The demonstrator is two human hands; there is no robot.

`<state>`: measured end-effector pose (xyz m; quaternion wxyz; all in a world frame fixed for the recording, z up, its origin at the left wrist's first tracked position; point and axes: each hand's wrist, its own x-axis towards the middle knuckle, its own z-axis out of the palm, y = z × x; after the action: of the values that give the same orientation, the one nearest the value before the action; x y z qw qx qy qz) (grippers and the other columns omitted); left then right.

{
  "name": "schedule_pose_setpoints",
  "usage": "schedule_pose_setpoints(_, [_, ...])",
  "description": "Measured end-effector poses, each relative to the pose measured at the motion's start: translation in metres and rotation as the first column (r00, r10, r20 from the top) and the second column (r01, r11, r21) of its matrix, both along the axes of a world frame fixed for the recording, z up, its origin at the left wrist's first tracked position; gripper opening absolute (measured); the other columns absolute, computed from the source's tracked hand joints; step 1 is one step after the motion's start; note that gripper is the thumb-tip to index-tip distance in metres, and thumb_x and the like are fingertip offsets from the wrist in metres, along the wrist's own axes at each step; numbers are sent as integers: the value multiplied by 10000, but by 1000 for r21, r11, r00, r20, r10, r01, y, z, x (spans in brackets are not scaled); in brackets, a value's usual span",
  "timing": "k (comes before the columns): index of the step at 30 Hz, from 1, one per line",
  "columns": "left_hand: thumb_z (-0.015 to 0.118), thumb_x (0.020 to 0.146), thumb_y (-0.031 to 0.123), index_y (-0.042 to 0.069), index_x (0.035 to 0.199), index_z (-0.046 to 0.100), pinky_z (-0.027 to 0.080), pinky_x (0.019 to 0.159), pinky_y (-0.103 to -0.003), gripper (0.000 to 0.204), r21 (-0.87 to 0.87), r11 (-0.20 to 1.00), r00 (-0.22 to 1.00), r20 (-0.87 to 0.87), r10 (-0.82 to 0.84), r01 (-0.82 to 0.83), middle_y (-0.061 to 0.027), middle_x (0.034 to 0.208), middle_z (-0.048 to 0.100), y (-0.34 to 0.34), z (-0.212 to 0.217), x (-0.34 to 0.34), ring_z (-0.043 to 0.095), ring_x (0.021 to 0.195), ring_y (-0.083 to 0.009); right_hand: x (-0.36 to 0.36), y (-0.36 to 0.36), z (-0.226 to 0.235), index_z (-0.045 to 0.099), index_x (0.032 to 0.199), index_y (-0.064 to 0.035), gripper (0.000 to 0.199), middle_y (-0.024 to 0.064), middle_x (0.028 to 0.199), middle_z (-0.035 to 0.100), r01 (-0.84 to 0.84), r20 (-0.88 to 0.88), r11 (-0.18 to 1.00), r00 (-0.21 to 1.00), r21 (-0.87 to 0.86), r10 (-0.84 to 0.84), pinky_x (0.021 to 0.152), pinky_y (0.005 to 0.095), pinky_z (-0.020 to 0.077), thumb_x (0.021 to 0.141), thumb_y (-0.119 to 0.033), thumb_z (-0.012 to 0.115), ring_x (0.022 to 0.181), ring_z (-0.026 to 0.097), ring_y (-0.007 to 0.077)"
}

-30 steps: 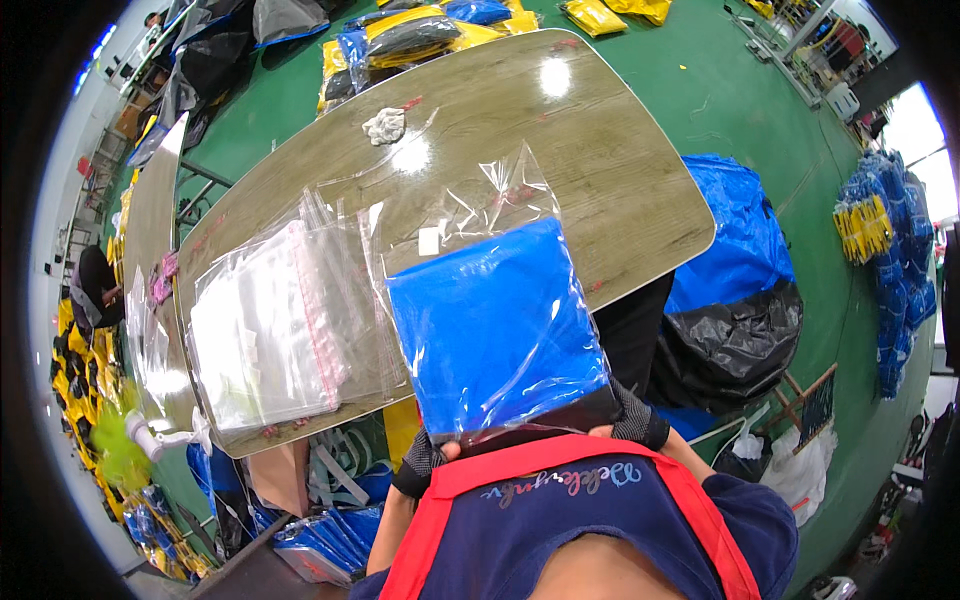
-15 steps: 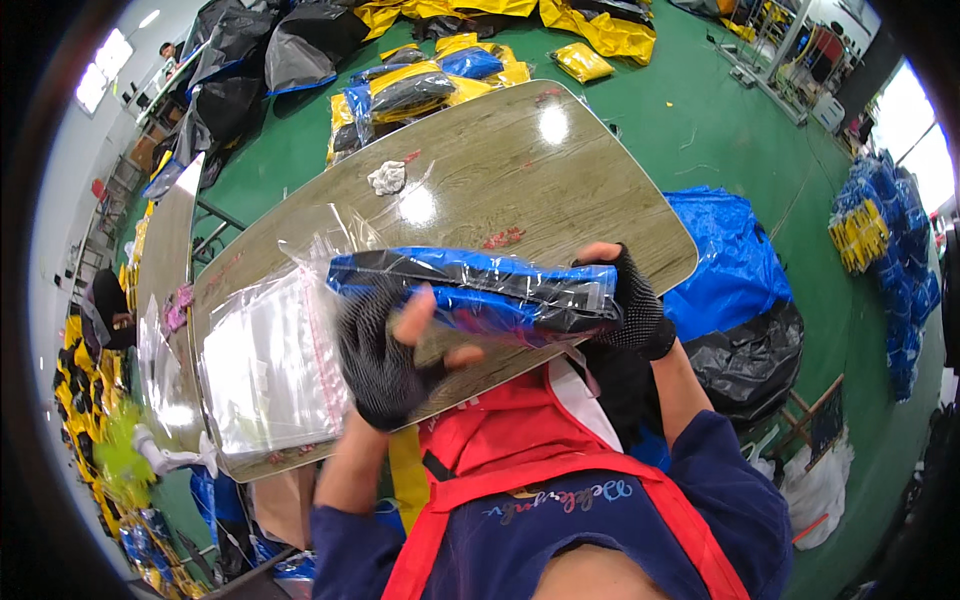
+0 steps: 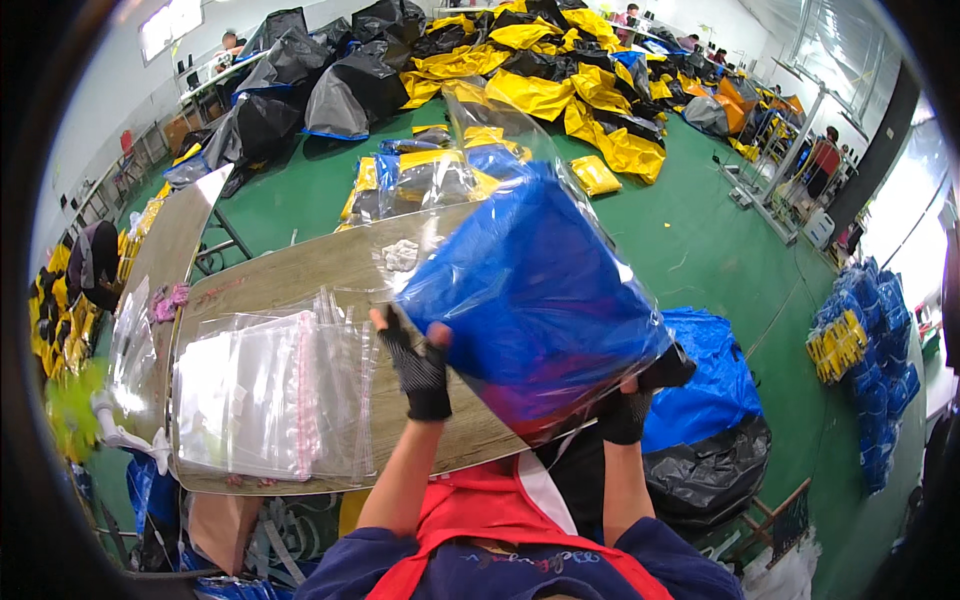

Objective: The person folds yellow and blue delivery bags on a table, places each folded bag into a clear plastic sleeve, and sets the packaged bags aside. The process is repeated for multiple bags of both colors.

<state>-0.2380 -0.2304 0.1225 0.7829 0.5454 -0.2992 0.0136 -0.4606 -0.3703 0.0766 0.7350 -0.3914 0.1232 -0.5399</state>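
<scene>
A folded blue tarp-like sheet [image 3: 530,290] with a black part lies inside a clear plastic bag [image 3: 625,285], raised and tilted over the table. My right hand [image 3: 630,400], in a black fingerless glove, is closed on the bag's lower right corner. Beside the bag's lower left edge is my left hand [image 3: 418,372], gloved alike, with thumb and fingers apart. Whether its thumb touches the plastic I cannot tell. To its left, a stack of flat clear bags [image 3: 250,395] rests on the table.
The wood-patterned table [image 3: 250,290] carries a crumpled white wad [image 3: 400,255]. Bagged yellow, black and blue bundles [image 3: 425,175] lie beyond it. A blue and black sheet heap [image 3: 700,380] stands at the right. Farther right is a blue pile [image 3: 870,370]. Another person [image 3: 95,265] bends at far left.
The bagged bundle has turned from a narrow roll held level to a broad blue face standing tilted. My left hand has come off its end, and the view has tipped up.
</scene>
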Motion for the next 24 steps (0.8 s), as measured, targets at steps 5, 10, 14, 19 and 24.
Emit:
schedule_pose_setpoints(5, [663,845,479,47,1355,404,393,1014,-365,716,81,939,937,-139,-321,334,-106,1260,527,-24,-194,-62,479,1159,-247,63,12,40,499,1279,-56,610,56,1196,584,126,65,985,989,118,-134,870,360,481,773,-249,780,1020,579,243])
schedule_pose_setpoints(10, [737,796,297,66,1036,667,514,772,-365,341,593,353,492,-83,-867,723,-140,973,677,51,-19,-89,659,888,-295,35,-32,84,552,1192,-50,653,58,1057,639,120,-356,676,776,-728,-521,860,346,497,660,-265,862,922,610,197])
schedule_pose_setpoints(14, [819,677,315,60,1049,633,480,836,-403,489,453,891,769,582,-265,-36,-155,1004,651,54,110,-24,624,925,-345,37,-4,152,554,1003,-62,585,105,992,617,-209,-316,291,864,-934,-393,866,412,472,573,-273,891,921,601,284])
schedule_pose_setpoints(19, [804,709,288,36,1094,611,461,922,-392,499,510,858,810,527,-258,-58,-156,1063,644,43,101,27,607,1002,-327,14,-5,179,431,1334,5,815,183,1280,522,57,-212,380,749,-923,-628,998,381,395,723,-387,803,1157,516,278])
schedule_pose_setpoints(24, [835,656,450,2,1307,466,404,993,-319,872,313,914,938,145,-314,257,-105,1229,550,41,77,20,531,1117,-194,24,-19,132,670,1009,38,327,95,962,684,-104,-482,978,876,-181,4,865,287,449,931,-260,558,889,614,153])
